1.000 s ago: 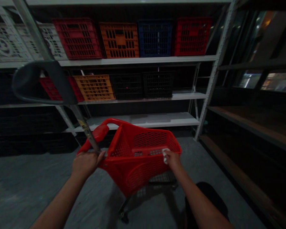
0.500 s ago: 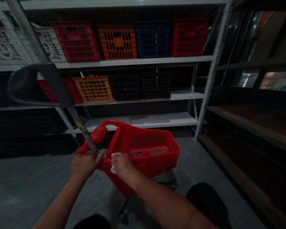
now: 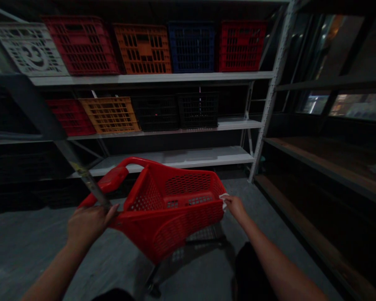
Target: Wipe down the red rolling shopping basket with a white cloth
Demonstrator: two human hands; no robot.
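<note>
A red plastic shopping trolley basket [image 3: 175, 217] stands on the grey floor in front of me, tilted, with its red handle [image 3: 113, 177] at the left. My left hand [image 3: 87, 223] is closed round the grey metal pole [image 3: 81, 175] of the trolley's pull handle, at the basket's left corner. My right hand [image 3: 235, 207] is closed on a small white cloth [image 3: 223, 197] and presses it against the basket's right rim.
A metal shelf rack [image 3: 163, 78] behind the trolley holds red, orange, blue, black and white crates. A second dark wooden rack [image 3: 326, 167] runs along the right. Grey concrete floor [image 3: 25, 251] lies to the left.
My right hand with the cloth has gone from the basket's right rim to its left corner and back to the right rim. The view has shifted right.
</note>
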